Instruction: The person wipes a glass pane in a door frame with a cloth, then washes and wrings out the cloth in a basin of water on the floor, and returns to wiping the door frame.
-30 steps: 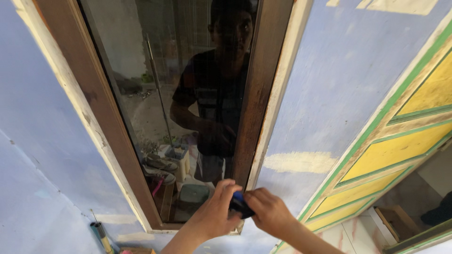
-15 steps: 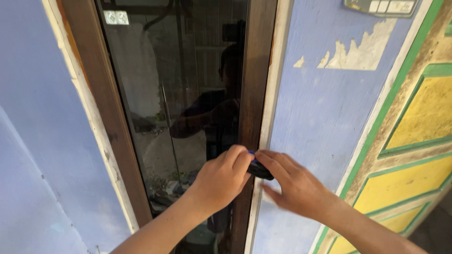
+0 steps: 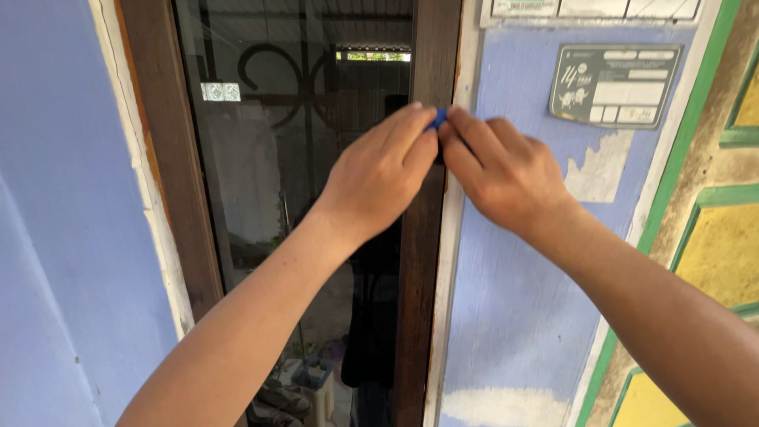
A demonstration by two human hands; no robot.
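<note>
Both hands meet fingertip to fingertip, left hand [image 3: 378, 175] and right hand [image 3: 498, 172] pinching a small blue object [image 3: 437, 119] against the dark wooden window frame [image 3: 423, 261]. Glass pane [image 3: 261, 182] lies open leftward; a grey plaque [image 3: 615, 85] sits near on the blue wall [image 3: 514, 316].

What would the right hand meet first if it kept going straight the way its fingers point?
Probably the left hand's fingertips, already touching the right hand around the small blue object; behind both is the dark wooden window frame.
</note>
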